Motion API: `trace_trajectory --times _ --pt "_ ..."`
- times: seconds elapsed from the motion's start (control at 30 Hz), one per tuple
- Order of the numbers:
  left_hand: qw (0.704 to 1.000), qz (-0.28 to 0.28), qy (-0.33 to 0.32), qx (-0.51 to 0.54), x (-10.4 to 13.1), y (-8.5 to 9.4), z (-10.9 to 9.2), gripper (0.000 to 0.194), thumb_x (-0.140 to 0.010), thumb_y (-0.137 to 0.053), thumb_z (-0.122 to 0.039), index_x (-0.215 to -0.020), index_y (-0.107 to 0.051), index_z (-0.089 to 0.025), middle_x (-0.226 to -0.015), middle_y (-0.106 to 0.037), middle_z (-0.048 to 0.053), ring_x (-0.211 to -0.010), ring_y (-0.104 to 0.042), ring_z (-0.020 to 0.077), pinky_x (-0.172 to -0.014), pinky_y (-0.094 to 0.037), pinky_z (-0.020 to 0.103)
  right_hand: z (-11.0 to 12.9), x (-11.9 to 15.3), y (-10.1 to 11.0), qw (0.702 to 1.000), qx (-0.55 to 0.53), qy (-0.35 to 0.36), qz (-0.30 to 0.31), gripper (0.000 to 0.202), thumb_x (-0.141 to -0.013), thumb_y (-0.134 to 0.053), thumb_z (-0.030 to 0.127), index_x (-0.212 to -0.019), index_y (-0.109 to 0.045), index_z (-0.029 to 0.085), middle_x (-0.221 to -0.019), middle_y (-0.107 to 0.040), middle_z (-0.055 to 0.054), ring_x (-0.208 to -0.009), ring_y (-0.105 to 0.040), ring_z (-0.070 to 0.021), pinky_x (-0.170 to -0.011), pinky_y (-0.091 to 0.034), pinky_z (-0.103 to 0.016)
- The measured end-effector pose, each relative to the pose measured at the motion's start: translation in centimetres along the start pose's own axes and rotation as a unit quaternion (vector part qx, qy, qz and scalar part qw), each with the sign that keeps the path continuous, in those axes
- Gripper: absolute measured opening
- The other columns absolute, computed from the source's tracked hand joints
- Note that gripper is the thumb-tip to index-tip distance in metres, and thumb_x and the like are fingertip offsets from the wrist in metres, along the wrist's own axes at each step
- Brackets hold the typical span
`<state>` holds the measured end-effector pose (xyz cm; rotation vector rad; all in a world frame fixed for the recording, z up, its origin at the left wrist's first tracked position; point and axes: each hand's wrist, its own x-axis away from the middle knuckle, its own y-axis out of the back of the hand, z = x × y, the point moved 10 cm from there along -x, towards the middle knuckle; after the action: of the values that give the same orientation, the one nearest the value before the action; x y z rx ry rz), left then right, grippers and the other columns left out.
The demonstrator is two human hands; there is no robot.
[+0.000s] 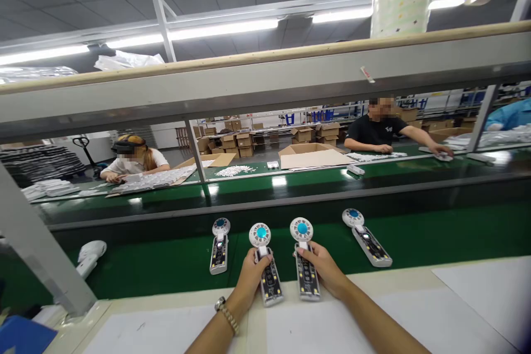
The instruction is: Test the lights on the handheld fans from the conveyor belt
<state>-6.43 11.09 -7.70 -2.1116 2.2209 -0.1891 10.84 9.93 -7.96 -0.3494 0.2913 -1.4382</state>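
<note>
While I looked on, the step in hand seemed side-by-side holding | left hand (249, 275) had fingers clamped on left device (271, 283) | right hand (327, 271) likewise gripped right device (307, 279) | both sat lower centre of frame | next move seemingly called for steadiness

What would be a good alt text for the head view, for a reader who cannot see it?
A person's left hand holds one white device and the right hand holds a second device, each with a round, blue-centred head. Similar devices lie on the green surface to both sides; co-workers are visible on the far side.
</note>
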Motion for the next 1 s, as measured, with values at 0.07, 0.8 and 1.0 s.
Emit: trace_trajectory --times 0.07,0.8,1.0 --pt "0.993 -0.025 -0.059 -0.100 -1.3 0.8 -1.1 0.032 -0.066 -0.070 -0.033 -0.088 -0.055 -0.015 -0.080 -0.057 0.004 -0.077 -0.054 0.0197 -0.073 -0.041 0.030 0.3 -1.2 -0.2 0.998 0.046 0.031 0.006 0.036 -0.062 -0.075 0.035 -0.088 -0.058 0.018 -0.079 -0.063 -0.001 -0.073 -0.059 -0.0181 -0.069 -0.045 -0.029" --pt "0.842 -0.304 0.033 -0.445 0.3 23.6 -6.5 0.063 -0.069 -0.052 -0.048 -0.112 -0.042 -0.004 -0.099 -0.059 0.019 -0.097 -0.054 0.0369 -0.081 -0.040 0.041 5.9 1.7 11.7 0.764 0.585 0.045 -0.270 0.035 -0.076 -0.045 0.049 -0.079 -0.056 0.016 -0.081 -0.060 -0.017 -0.077 -0.058 -0.0329 -0.064 -0.039 -0.039" --pt "0.885 -0.254 0.077 -0.383 -1.3 21.9 -6.0 0.040 -0.059 -0.066 -0.045 -0.074 -0.056 -0.009 -0.072 -0.061 0.016 -0.080 -0.059 0.0390 -0.066 -0.042 0.040 4.8 2.1 8.5 0.831 0.512 0.067 -0.206 0.025 -0.075 -0.049 0.043 -0.078 -0.058 0.020 -0.071 -0.062 -0.008 -0.069 -0.059 -0.0268 -0.060 -0.039 -0.034"
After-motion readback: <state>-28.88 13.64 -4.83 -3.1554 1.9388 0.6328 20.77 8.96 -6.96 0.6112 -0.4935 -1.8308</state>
